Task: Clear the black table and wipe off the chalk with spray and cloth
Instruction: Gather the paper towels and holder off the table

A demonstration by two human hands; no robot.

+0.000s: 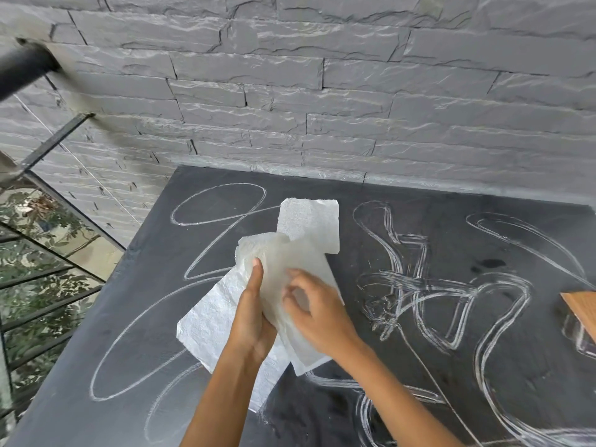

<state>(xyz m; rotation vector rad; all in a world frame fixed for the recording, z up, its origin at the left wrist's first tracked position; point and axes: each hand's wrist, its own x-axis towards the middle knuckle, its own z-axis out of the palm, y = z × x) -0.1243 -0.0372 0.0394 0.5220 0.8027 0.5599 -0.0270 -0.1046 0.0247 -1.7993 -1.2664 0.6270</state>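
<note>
Over the black table [154, 269], the white cloth [309, 221] is being prepared for wiping, I judge: the left hand [254, 321] grips it, the right hand [316, 314] pinches one layer. Next move — press it flat on the chalk lines [403, 285] under both hands. Beyond the hands stands a grey stone wall [322, 91]; right of them, a wooden piece [580, 308].

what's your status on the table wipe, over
Left grip and right grip both hold paper towel over black table. Chalk marks all over it, right side smeared. Wood-lidded clear container at right edge.
</note>
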